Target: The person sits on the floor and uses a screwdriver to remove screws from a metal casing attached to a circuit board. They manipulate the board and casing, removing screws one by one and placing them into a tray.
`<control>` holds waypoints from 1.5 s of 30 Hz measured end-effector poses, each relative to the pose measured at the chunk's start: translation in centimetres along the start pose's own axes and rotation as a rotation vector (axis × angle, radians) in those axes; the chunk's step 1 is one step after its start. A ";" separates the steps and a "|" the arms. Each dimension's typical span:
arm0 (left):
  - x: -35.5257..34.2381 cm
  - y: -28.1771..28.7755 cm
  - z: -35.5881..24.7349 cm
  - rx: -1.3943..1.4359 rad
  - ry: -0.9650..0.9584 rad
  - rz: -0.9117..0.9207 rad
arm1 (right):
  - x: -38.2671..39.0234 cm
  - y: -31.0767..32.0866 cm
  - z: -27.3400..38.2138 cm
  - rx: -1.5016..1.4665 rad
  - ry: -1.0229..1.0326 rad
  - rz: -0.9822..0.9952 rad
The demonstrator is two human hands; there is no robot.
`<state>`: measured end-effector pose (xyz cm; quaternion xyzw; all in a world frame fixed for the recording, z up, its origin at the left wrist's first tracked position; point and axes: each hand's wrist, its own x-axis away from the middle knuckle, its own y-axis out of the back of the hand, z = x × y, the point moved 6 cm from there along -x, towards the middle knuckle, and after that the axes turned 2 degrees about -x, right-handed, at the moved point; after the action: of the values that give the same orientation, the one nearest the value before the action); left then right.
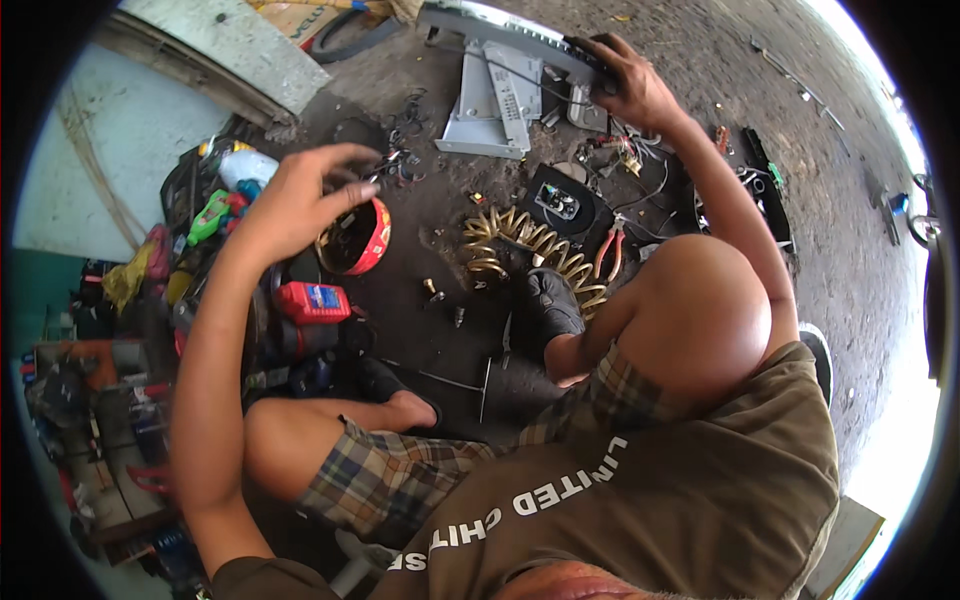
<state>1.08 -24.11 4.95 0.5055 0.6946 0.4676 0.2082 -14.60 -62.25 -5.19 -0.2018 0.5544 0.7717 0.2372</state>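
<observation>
My right hand (632, 88) reaches to the far side, its fingers closed around the end of a long grey metal panel (510, 32) with slots along its edge. The panel is tilted over a bent sheet-metal plate (485, 110) on the ground. My left hand (318, 190) hovers above a round red tin (374, 240), thumb and fingers apart, and I see nothing held in it. The tin has small dark parts inside, partly hidden by the hand. A coiled brass-coloured hose (530, 232) lies by my foot, beside red-handled pliers (610, 250).
A red plastic bottle (313, 302) stands among tools and containers on the left. A black speaker-like part (560, 200) lies in the middle, near loose wires (640, 160). A T-shaped metal rod (484, 390) lies between my feet. A black open casing (760, 205) is at right.
</observation>
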 end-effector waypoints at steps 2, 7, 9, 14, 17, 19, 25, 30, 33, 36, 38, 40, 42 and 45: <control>0.5 1.5 -0.6 -0.137 -0.031 -0.063 | -1.9 1.0 0.2 0.010 0.050 -0.068; 0.8 3.8 -2.5 -0.287 0.031 -0.116 | -5.0 4.3 5.4 -0.259 0.131 0.005; -0.6 4.3 -0.3 -0.227 -0.038 -0.313 | -5.9 3.2 4.7 -0.217 0.262 -0.075; -4.2 1.1 0.1 0.668 0.056 -0.331 | -6.3 0.7 6.9 -0.212 0.273 0.115; -6.8 0.9 3.3 0.911 0.086 -0.440 | -7.3 -0.6 9.0 -0.221 0.303 0.150; -9.2 0.0 4.0 1.127 -0.011 -0.315 | -7.7 -0.3 9.5 -0.293 0.233 0.218; -17.1 2.2 0.8 1.477 -0.423 -0.319 | -9.2 0.1 5.9 -0.455 -0.053 0.363; -18.8 4.1 -3.4 1.466 -0.618 -0.159 | -11.4 -0.2 6.5 -0.612 -0.082 0.585; -19.3 2.2 -5.8 1.552 -0.622 -0.035 | -9.3 0.5 4.9 -0.640 -0.103 0.588; -19.5 2.7 -3.7 1.631 -0.601 -0.135 | -10.0 -1.4 6.4 -0.525 -0.250 0.634; -20.0 2.0 -3.2 1.629 -0.574 -0.048 | -9.3 -2.8 5.7 -0.563 -0.317 0.662; -20.0 1.4 -3.7 1.565 -0.553 -0.146 | -8.6 -3.1 4.0 -0.502 -0.342 0.651; -19.4 0.9 -3.5 1.621 -0.538 -0.184 | -8.5 -2.9 4.5 -0.226 -0.328 0.702; -19.1 0.2 -1.1 1.586 -0.439 -0.219 | -6.6 -2.5 6.1 0.079 -0.393 0.379</control>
<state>7.99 -41.69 2.16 0.5115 0.8071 -0.2928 -0.0349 -8.14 -56.68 -1.44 0.0683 0.5553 0.8045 0.1992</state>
